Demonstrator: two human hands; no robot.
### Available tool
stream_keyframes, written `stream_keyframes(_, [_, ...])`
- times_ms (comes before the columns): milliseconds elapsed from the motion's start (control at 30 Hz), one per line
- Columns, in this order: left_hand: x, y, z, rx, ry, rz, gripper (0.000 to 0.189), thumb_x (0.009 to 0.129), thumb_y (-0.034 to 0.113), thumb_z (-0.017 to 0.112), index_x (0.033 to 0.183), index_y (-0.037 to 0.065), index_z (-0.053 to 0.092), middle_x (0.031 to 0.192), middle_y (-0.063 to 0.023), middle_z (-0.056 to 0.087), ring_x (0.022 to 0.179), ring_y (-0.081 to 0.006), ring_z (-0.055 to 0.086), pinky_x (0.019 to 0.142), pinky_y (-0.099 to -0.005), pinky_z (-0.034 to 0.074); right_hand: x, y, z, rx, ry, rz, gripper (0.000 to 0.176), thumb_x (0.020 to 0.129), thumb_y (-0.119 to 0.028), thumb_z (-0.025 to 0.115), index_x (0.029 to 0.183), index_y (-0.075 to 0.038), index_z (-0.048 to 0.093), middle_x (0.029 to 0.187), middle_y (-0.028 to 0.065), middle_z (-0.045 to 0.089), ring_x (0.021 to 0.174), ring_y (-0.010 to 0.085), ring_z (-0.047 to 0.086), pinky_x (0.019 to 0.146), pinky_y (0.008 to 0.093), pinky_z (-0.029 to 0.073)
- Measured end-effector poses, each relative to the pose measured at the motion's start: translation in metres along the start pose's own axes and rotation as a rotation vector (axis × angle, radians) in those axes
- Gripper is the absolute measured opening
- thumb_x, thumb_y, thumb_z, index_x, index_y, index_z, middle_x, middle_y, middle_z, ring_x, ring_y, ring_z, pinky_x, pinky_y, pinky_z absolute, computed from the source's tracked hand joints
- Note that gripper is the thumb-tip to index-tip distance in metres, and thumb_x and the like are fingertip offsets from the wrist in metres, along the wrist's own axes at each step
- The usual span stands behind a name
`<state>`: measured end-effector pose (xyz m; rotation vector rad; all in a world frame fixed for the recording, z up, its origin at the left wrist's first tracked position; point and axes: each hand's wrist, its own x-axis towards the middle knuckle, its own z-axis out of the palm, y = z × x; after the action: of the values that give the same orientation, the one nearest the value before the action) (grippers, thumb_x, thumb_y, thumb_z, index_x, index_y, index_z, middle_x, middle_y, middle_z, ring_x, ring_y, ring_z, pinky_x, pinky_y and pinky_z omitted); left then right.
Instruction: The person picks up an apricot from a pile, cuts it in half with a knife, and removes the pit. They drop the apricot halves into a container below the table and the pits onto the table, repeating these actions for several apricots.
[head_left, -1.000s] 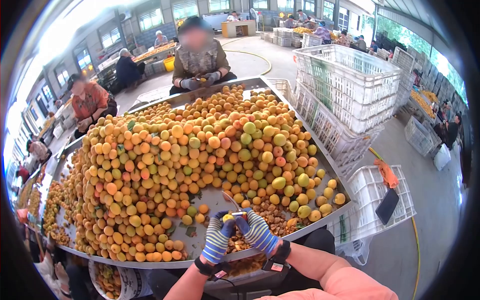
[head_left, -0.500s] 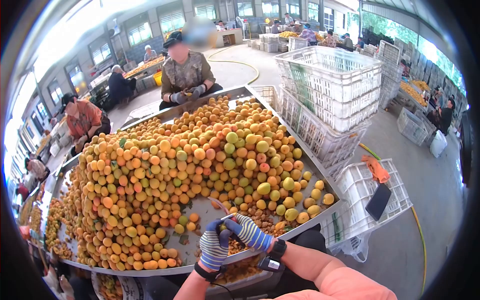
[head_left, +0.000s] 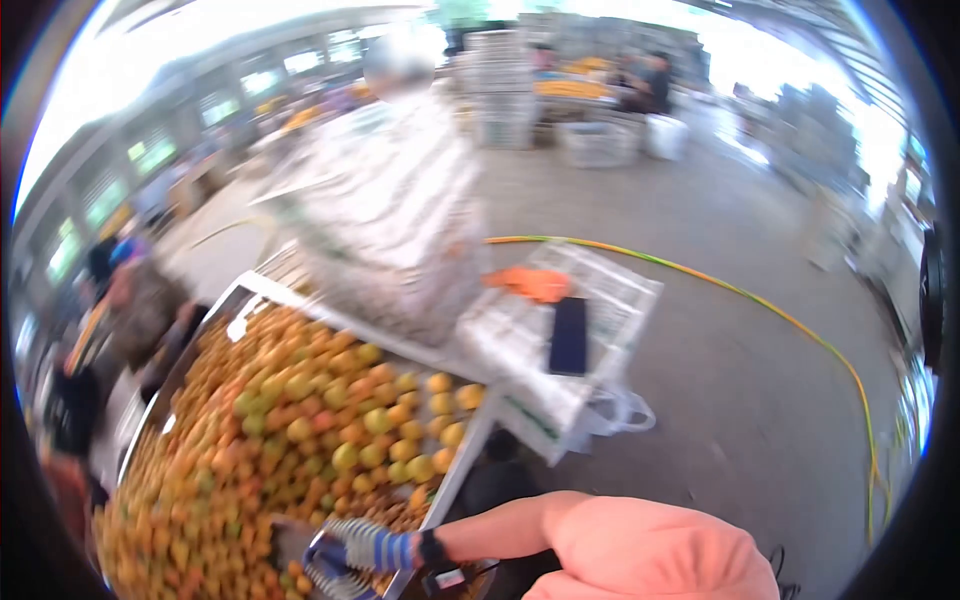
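Low in the view, my right hand (head_left: 372, 545), in a blue, white and grey striped glove, has its fingers drawn together over the tray's near side. Against it, at the bottom edge, is my left hand (head_left: 332, 572), also gloved and partly cut off. Both look closed, but blur hides what is between them. A heap of orange, yellow and green apricots (head_left: 300, 430) fills the metal tray (head_left: 462, 455) beyond the hands. Small brown pieces (head_left: 395, 512) lie beside my right hand.
Right of the tray, an upturned white crate (head_left: 620, 300) bears a dark phone (head_left: 568, 336) and an orange glove (head_left: 530, 284). Stacked white crates (head_left: 400, 220) stand behind. A yellow-green hose (head_left: 780, 303) crosses the floor. A blurred person (head_left: 145, 310) is at the tray's far left.
My view has swung right, so the tray and both hands now appear lower and further left. The hands stay close together. More floor and hose show on the right.
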<state>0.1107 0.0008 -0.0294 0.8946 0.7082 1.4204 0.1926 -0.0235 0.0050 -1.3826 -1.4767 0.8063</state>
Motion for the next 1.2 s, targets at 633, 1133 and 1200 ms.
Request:
stream_keyframes(633, [0.0,-0.009,0.061,0.123,-0.117,-0.297,0.023,0.094,0.014,0.048,0.113,0.003,0.055,0.104,-0.0028,0.057,0.094,-0.0153,0.053,0.087,-0.0323,0.043,-0.005,-0.008,-0.014,-0.02,-0.008,0.052,0.023,0.086,-0.022,0.054,0.099,-0.007,0.064,0.093,0.0145,0.065,0.078,0.0308,0.061,0.069,0.0421,0.048])
stream_keyframes(1133, [-0.036,0.059,0.018,0.16,-0.041,-0.203,0.039,0.09,0.038,0.058,0.115,0.009,0.055,0.088,0.001,0.057,0.067,-0.0058,0.049,0.056,-0.0181,0.041,0.007,-0.002,-0.052,0.804,-0.231,0.361,0.03,0.093,-0.037,0.053,0.096,-0.008,0.06,0.066,-0.0064,0.052,0.054,0.0006,0.046,0.044,0.016,0.033])
stream_keyframes(1200, [-0.035,0.062,0.009,-0.041,0.006,-0.319,0.034,0.091,0.034,0.058,0.113,0.009,0.055,0.09,0.0019,0.058,0.064,-0.0037,0.047,0.055,-0.0163,0.039,0.001,-0.001,-0.052,0.884,-0.281,0.347,0.034,0.093,-0.041,0.053,0.099,-0.008,0.059,0.067,-0.006,0.051,0.055,0.0004,0.045,0.045,0.0154,0.033])
